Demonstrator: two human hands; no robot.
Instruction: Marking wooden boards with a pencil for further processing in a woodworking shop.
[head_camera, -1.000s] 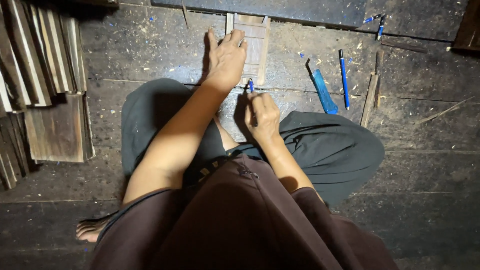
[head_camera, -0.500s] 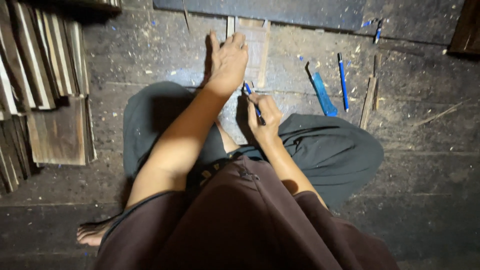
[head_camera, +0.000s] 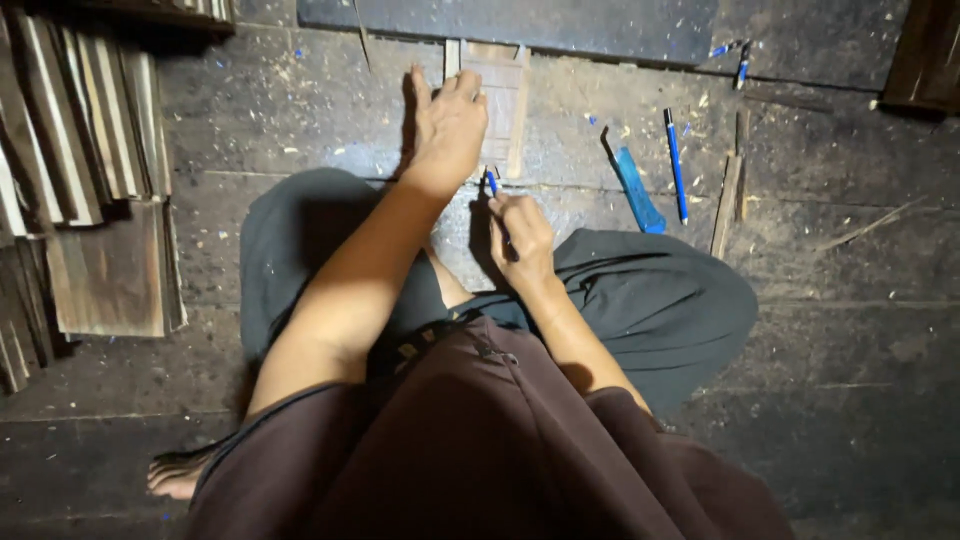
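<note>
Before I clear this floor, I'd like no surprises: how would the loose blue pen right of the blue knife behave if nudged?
The blue pen looks thin and round, so it would probably roll. It seems light and stiff. The floor looks rough and littered with chips, which might stop it soon.

**Rough wood, matt cloth, blue plastic**

The floor (head_camera: 850, 300) is dark, rough, matt timber, scuffed and strewn with pale chips. The panel (head_camera: 505, 95) under the left hand (head_camera: 450, 130) is pale bare wood with a dry, unvarnished face. The pen (head_camera: 492, 183) in the right hand (head_camera: 522, 240) looks like smooth blue plastic, as do the knife (head_camera: 636, 190) and the second pen (head_camera: 676, 165). The slats (head_camera: 85, 140) are raw, light wood with rough edges. The trousers (head_camera: 640, 300) are matt grey-green cloth; the shirt (head_camera: 480, 450) is matt brown cloth.
</note>
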